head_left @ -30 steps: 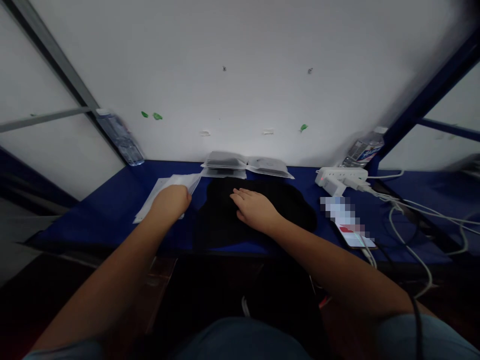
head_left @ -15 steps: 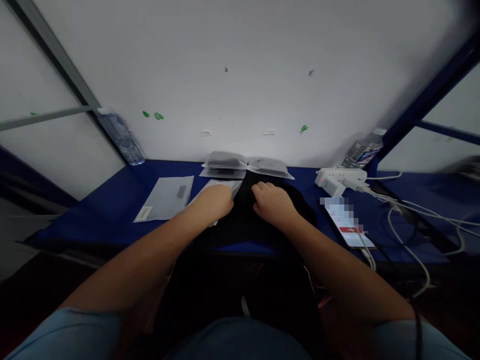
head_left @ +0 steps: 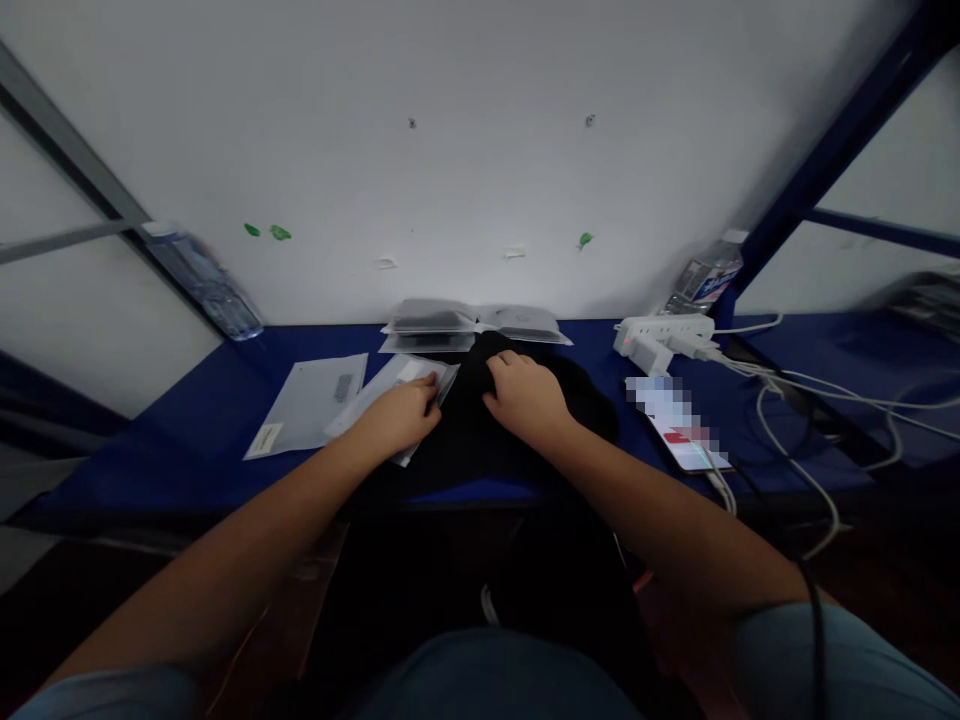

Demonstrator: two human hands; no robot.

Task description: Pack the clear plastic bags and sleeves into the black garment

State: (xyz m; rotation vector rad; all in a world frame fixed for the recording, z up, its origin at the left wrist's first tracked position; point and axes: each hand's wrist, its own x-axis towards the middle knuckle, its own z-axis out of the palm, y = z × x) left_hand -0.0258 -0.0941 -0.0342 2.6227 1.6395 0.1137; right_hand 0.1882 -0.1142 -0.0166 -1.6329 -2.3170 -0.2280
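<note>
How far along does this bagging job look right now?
Done: filled clear bags are stacked by the wall. In hand: the left hand holds an empty clear bag beside the black garment, which the right hand presses. Left: this garment is unbagged, and another flat bag waits.

Black garment (head_left: 517,420): matt cloth, soft folds. Bag (head_left: 405,385) under left hand (head_left: 397,418): clear glossy plastic. Table (head_left: 187,420) covering: matt blue cloth. Power strip (head_left: 664,335) at far right edge: smooth white plastic.

Hands (head_left: 525,398) on black garment (head_left: 480,440)
</note>
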